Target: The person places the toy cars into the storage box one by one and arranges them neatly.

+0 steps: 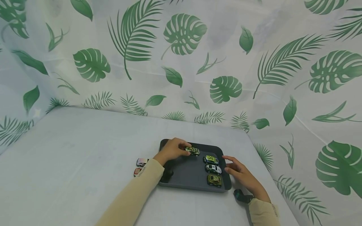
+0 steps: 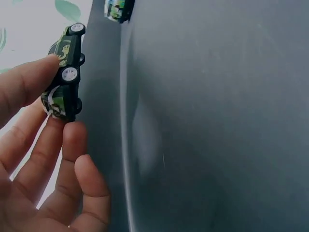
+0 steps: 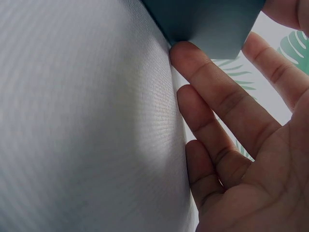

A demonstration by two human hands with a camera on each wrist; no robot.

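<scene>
My left hand (image 1: 173,150) pinches a toy car (image 1: 193,151) with a green and black camouflage pattern over the back part of a dark grey tray (image 1: 186,175). In the left wrist view the car (image 2: 67,72) is between the thumb and the fingers, its wheels turned toward the tray. My right hand (image 1: 240,174) is at the tray's right side, and its fairly straight fingers (image 3: 227,92) meet the outer wall in the right wrist view. Along the right inside of the tray stand a yellow-green toy car (image 1: 211,159), a white toy car (image 1: 213,169) and an olive camouflage toy car (image 1: 214,180).
Left of the tray, partly behind the left sleeve, are a white spotted toy car (image 1: 142,162) and a reddish toy car (image 1: 137,171) on the white-covered table (image 1: 79,163). A leaf-print cloth (image 1: 192,69) hangs behind the table. A black device (image 1: 242,196) is on the right wrist.
</scene>
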